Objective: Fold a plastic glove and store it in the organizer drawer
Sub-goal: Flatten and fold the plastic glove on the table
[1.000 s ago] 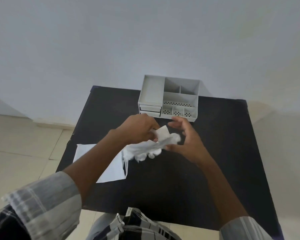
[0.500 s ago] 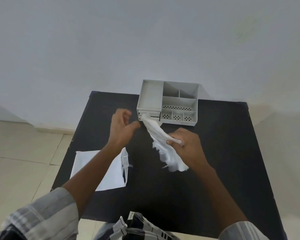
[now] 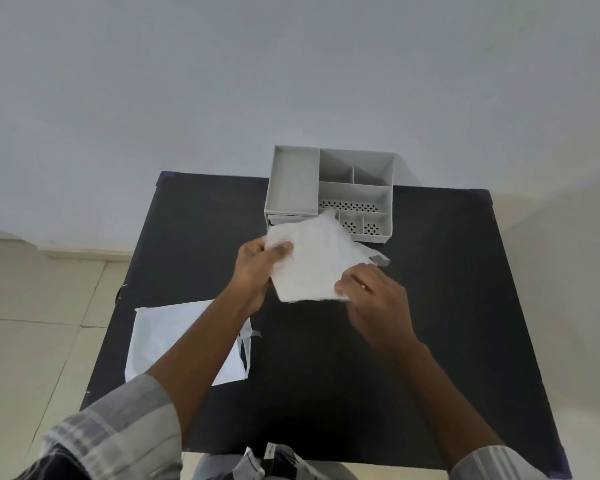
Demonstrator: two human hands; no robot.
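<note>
A translucent white plastic glove (image 3: pixel 312 259) is stretched out flat in the air between both hands, just in front of the grey organizer (image 3: pixel 329 192). My left hand (image 3: pixel 258 268) pinches its upper left edge with the thumb on top. My right hand (image 3: pixel 371 299) grips its lower right corner. The glove hides the organizer's drawer fronts at its lower left; only a sliver of them shows. The organizer stands at the far edge of the black table (image 3: pixel 326 375).
A flat white plastic bag (image 3: pixel 167 334) lies on the table's left side, partly under my left forearm. A small grey piece (image 3: pixel 381 260) lies on the table just right of the glove. Tiled floor lies left of the table, a pale wall behind it.
The glove hung crumpled from my right hand half a second ago with my left hand off it. Now both hands hold it spread out flat, nearer the organizer.
</note>
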